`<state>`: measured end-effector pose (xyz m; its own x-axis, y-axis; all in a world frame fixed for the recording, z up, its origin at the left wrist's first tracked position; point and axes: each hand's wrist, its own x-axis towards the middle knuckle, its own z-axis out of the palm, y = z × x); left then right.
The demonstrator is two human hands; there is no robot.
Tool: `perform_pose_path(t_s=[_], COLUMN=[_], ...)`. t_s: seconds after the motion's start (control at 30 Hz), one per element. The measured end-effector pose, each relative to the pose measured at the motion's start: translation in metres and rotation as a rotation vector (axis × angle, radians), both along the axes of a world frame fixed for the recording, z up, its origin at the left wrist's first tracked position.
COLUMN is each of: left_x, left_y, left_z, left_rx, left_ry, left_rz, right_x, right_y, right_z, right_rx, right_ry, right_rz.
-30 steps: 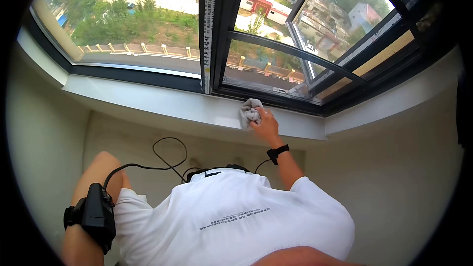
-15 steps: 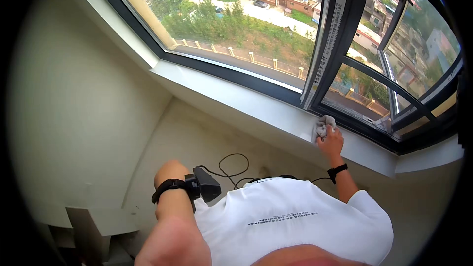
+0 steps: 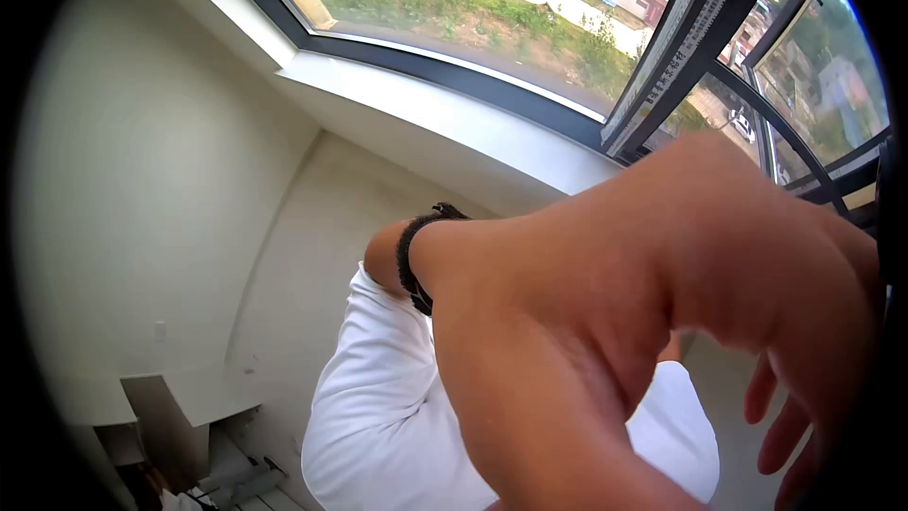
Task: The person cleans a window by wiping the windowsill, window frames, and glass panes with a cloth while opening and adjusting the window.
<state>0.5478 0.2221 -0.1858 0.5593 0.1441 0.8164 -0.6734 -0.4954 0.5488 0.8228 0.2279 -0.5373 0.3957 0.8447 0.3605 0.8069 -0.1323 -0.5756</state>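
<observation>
My left forearm and hand (image 3: 738, 255) fill the foreground on the right, very close to the camera. A black band is strapped round the forearm (image 3: 492, 265). Several fingers hang down at the right edge, spread apart, and no object shows in them; part of the hand runs into the dark border. Only a sliver of skin from my right arm (image 3: 672, 348) shows beneath the left hand. My right hand and the grey cloth are hidden behind it. Farther off lies the white windowsill (image 3: 454, 128).
A dark-framed window (image 3: 473, 80) spans the top, with an opened sash (image 3: 804, 47) at the right. A pale wall (image 3: 161, 180) stands on the left. Low left, a broken-looking white panel (image 3: 208, 397) is near several items on the floor. My white shirt (image 3: 378, 407) is below.
My left arm has swung up and rightward across the view, covering the right hand and cloth. The view has shifted slightly, and the black device on the forearm no longer shows.
</observation>
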Motion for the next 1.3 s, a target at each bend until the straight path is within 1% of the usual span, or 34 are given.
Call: perform_pose_path(t_s=[0.17, 0.23, 0.33, 0.47, 0.53, 0.6, 0.7, 0.73, 0.77, 0.83, 0.9, 0.97, 1.07, 1.17, 1.23, 1.27, 1.3], left_x=[0.020, 0.028, 0.036, 0.049, 0.058, 0.068, 0.070, 0.071, 0.070, 0.070, 0.066, 0.069, 0.069, 0.066, 0.065, 0.063, 0.056], left_y=[-0.016, -0.023, -0.029, -0.027, -0.024, -0.024, -0.028, -0.030, -0.030, -0.032, -0.033, -0.029, -0.032, -0.035, -0.031, -0.021, -0.011], left_z=[-0.024, -0.035, -0.047, -0.051, -0.047, -0.038, -0.024, -0.020, -0.015, -0.003, 0.009, 0.015, 0.019, 0.007, -0.018, -0.037, -0.059], left_rx=[-0.007, -0.036, -0.074, -0.154, -0.181, -0.195, -0.250, -0.267, -0.270, -0.255, -0.277, -0.315, -0.264, -0.184, 0.015, 0.167, 0.244], left_ry=[-0.105, -0.137, -0.195, -0.271, -0.326, -0.373, -0.473, -0.518, -0.569, -0.629, -0.644, -0.676, -0.691, -0.667, -0.591, -0.506, -0.367], left_rz=[-0.068, -0.084, -0.095, -0.138, -0.169, -0.183, -0.206, -0.206, -0.208, -0.229, -0.252, -0.219, -0.252, -0.254, -0.192, -0.154, -0.031], right_x=[0.062, 0.067, 0.070, 0.094, 0.114, 0.116, 0.090, 0.083, 0.087, 0.089, 0.087, 0.087, 0.079, 0.047, 0.008, -0.013, -0.030], right_y=[-0.006, -0.001, 0.001, -0.001, -0.001, 0.006, 0.009, 0.010, 0.010, 0.012, 0.012, 0.012, 0.018, 0.023, 0.033, 0.039, 0.046], right_z=[-0.060, -0.076, -0.078, -0.102, -0.103, -0.109, -0.091, -0.082, -0.087, -0.091, -0.093, -0.093, -0.093, -0.097, -0.096, -0.094, -0.096], right_rx=[-0.127, -0.145, -0.164, -0.030, -0.037, -0.057, -0.135, -0.218, -0.231, -0.131, -0.178, -0.193, -0.226, -0.205, -0.156, -0.123, -0.091], right_ry=[-0.231, -0.271, -0.319, -0.336, -0.291, -0.227, -0.342, -0.332, -0.335, -0.391, -0.367, -0.360, -0.337, -0.360, -0.321, -0.311, -0.297], right_rz=[-0.382, -0.453, -0.534, -0.422, -0.398, -0.367, -0.484, -0.518, -0.528, -0.510, -0.533, -0.537, -0.584, -0.519, -0.409, -0.370, -0.336])
